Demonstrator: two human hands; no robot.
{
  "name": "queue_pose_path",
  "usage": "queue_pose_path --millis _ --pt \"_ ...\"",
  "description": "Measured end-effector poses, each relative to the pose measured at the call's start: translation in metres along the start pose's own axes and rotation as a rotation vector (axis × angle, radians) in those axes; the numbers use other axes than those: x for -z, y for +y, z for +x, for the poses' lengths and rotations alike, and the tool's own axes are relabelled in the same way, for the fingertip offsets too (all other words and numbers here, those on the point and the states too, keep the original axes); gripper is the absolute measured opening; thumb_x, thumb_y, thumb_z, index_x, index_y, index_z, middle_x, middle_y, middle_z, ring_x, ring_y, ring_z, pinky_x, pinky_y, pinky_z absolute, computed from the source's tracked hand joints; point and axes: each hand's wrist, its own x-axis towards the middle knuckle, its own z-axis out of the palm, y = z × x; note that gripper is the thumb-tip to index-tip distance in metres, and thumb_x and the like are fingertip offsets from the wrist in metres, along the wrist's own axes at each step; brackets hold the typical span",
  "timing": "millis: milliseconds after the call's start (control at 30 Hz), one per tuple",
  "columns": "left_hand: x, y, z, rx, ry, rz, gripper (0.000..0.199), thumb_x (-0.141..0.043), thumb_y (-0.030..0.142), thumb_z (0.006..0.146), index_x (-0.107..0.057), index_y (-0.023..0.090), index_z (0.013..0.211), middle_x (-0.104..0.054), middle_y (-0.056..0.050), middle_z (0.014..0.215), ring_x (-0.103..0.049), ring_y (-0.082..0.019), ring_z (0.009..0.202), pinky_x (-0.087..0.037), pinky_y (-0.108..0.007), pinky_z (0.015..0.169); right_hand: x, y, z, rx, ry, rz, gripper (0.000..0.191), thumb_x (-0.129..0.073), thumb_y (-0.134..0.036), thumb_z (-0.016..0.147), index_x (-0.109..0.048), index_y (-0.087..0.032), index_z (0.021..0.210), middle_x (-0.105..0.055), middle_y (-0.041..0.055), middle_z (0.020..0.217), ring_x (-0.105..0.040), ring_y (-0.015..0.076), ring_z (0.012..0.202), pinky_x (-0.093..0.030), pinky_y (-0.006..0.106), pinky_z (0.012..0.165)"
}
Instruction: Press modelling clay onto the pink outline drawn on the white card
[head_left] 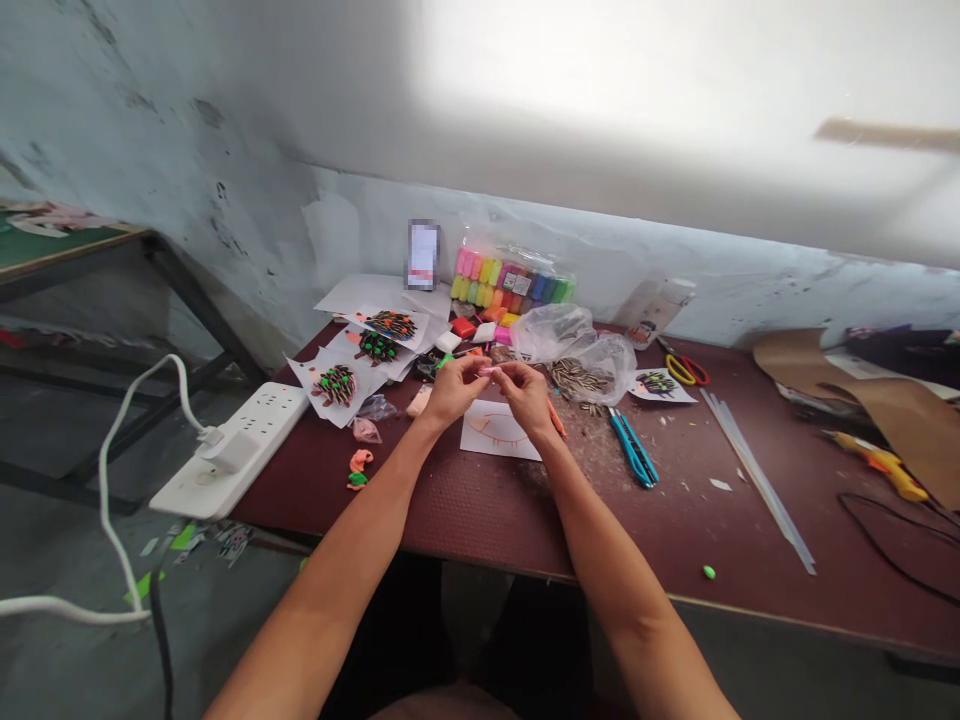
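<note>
Between the fingertips of both hands is a small lump of pink modelling clay (491, 372). My left hand (457, 390) pinches it from one side and my right hand (527, 393) from the other. Just under them, a white sheet (491, 440) with an orange outline of an animal lies on the table; my hands cover its top part. An orange pen-like tool (556, 418) shows partly behind my right wrist. To the left are paper cards with seed-spined hedgehogs, one with green dots (335, 386) and one with orange dots (391, 324).
Clay packs (510, 283) stand against the wall beside a phone (422, 255). Right of my hands lie a plastic bag of seeds (577, 378), a blue utility knife (634, 450), scissors (686, 368), glue sticks (757, 480) and a glue gun (881, 467). A power strip (232, 450) overhangs the left edge.
</note>
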Motion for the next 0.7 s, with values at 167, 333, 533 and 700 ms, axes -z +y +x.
queue_pose_path --millis 167,333,533,700 --pt "0.0050 0.0011 0.0027 0.114 0.061 -0.025 0.036 -0.079 0.031 0.080 -0.076 0.013 0.111 -0.077 -0.008 0.089 -0.067 -0.014 0.059 -0.053 -0.024 0.055 0.0012 -0.0016 0.0005 -0.027 0.027 0.053 0.041 -0.072 -0.060 0.077 -0.073 -0.019 0.082 -0.066 0.0009 0.065 -0.055 0.0153 0.058 -0.042 0.027 0.054" --pt "0.0074 0.0033 0.0030 0.187 -0.052 -0.014 0.036 -0.080 0.047 0.079 -0.076 0.012 0.085 -0.074 -0.005 0.075 -0.063 -0.013 0.054 -0.049 -0.022 0.050 -0.0022 -0.0026 -0.0004 -0.034 -0.010 0.112 0.037 -0.077 -0.055 0.075 -0.075 -0.019 0.085 -0.073 0.0037 0.073 -0.062 0.0168 0.065 -0.048 0.028 0.060" --pt "0.0062 0.0022 0.0027 0.134 -0.001 -0.055 0.037 -0.087 0.045 0.069 -0.074 0.012 0.079 -0.072 -0.003 0.071 -0.061 -0.011 0.057 -0.052 -0.023 0.055 -0.0043 -0.0002 -0.0002 -0.031 -0.043 0.107 0.038 -0.079 -0.048 0.073 -0.078 -0.019 0.096 -0.077 0.0057 0.086 -0.066 0.0175 0.072 -0.051 0.027 0.063" --pt "0.0058 0.0012 0.0024 0.143 -0.014 -0.085 0.029 -0.083 0.035 0.072 -0.075 0.012 0.088 -0.074 -0.004 0.078 -0.063 -0.012 0.059 -0.053 -0.023 0.057 -0.0037 0.0007 -0.0001 -0.021 -0.038 0.071 0.040 -0.077 -0.055 0.076 -0.077 -0.018 0.091 -0.075 0.0052 0.079 -0.064 0.0167 0.068 -0.049 0.026 0.059"
